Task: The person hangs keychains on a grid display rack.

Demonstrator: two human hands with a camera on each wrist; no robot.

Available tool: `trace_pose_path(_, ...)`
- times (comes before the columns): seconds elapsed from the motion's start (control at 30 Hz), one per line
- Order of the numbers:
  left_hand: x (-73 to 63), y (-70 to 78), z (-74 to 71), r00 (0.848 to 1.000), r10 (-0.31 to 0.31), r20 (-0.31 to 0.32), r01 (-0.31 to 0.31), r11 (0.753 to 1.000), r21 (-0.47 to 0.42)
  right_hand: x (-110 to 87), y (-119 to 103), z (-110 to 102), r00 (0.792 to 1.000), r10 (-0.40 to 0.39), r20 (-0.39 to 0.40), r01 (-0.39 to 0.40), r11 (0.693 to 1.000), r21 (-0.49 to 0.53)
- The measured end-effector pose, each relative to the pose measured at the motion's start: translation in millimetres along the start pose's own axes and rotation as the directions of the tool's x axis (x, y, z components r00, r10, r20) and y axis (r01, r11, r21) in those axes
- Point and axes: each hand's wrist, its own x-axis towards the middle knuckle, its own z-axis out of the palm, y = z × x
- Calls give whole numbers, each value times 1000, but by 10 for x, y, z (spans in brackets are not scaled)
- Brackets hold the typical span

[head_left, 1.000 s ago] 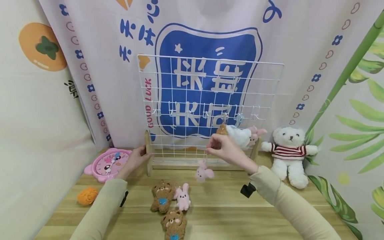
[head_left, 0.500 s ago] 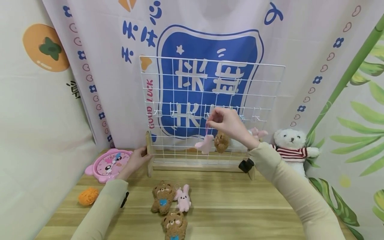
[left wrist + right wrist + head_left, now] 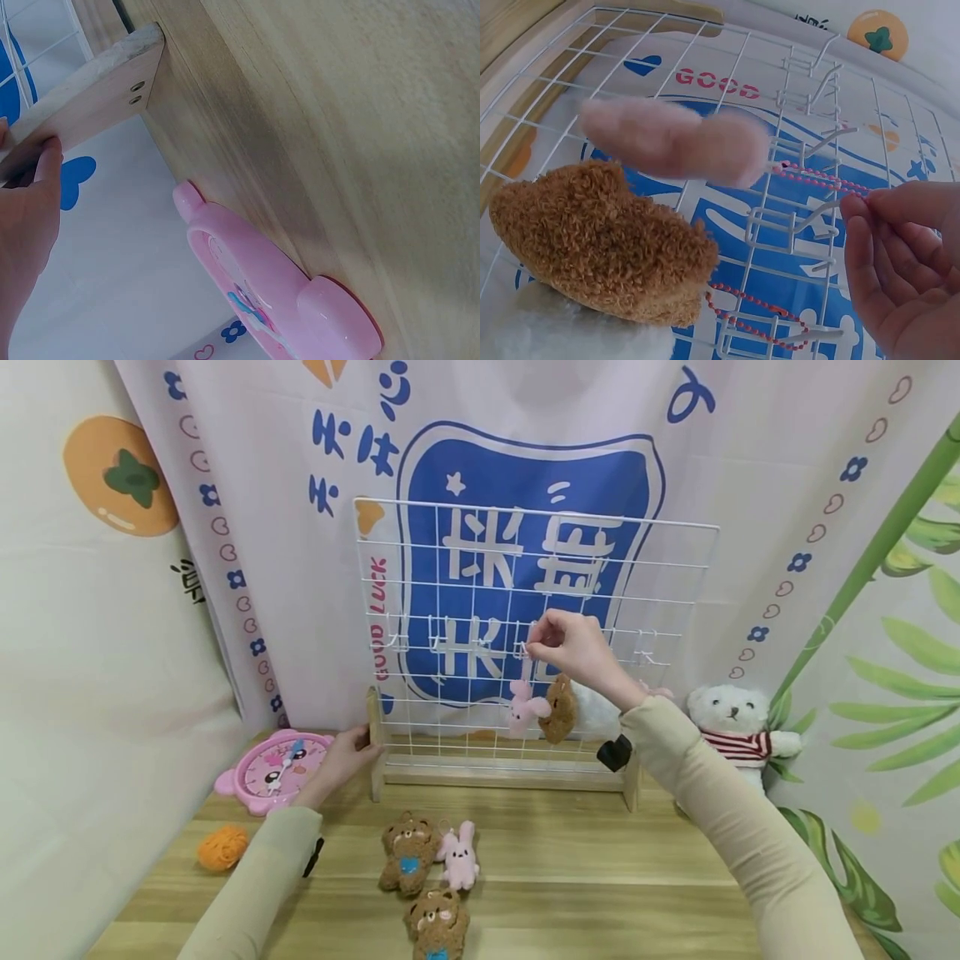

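Note:
My right hand (image 3: 573, 643) pinches the pink bead chain (image 3: 821, 178) of a small pink plush bunny (image 3: 527, 707). The bunny dangles in front of the white wire grid (image 3: 472, 581), and the pinching fingertips are close to one of its hooks (image 3: 810, 217). Right beside it a brown plush bear (image 3: 558, 710) hangs by a red bead chain (image 3: 757, 319). A white plush (image 3: 597, 710) hangs behind my right wrist. My left hand (image 3: 347, 760) grips the grid's left wooden upright (image 3: 90, 97) between thumb and fingers.
Two brown bear plushes (image 3: 408, 856) and another pink bunny (image 3: 459, 857) lie on the wooden table (image 3: 570, 877). A pink clock (image 3: 277, 768) and an orange yarn ball (image 3: 222, 847) are at the left. A white teddy (image 3: 731, 727) sits at the right.
My right hand has risen from low in front of the grid to hook height, carrying the pink bunny up with it. The left hand keeps its grip on the upright.

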Motion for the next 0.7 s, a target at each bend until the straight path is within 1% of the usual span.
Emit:
trace_pose_path(0.17, -7, 8, 1, 1000, 6, -1, -6, 1000, -4, 55, 30, 16, 1000, 6, 8, -6, 1000, -27)
trace_pose_path(0.37, -4, -10, 6, 1000, 2, -1, -2, 1000, 13, 128, 95, 51, 1000, 19, 21, -18, 997, -75)
trace_pose_path(0.47, 1, -10, 11, 1000, 9, -2, -9, 1000, -3, 152, 132, 63, 999, 31, 25, -29, 995, -92)
trace_pose_path(0.6, -8, -6, 9, 999, 43, -5, -43, 999, -31, 159, 165, 66, 999, 41, 32, -38, 994, -102)
trace_pose_path(0.7, -23, -3, 3, 997, 73, -18, -74, 997, -22, 157, 178, 61, 999, 31, 30, -28, 995, -101)
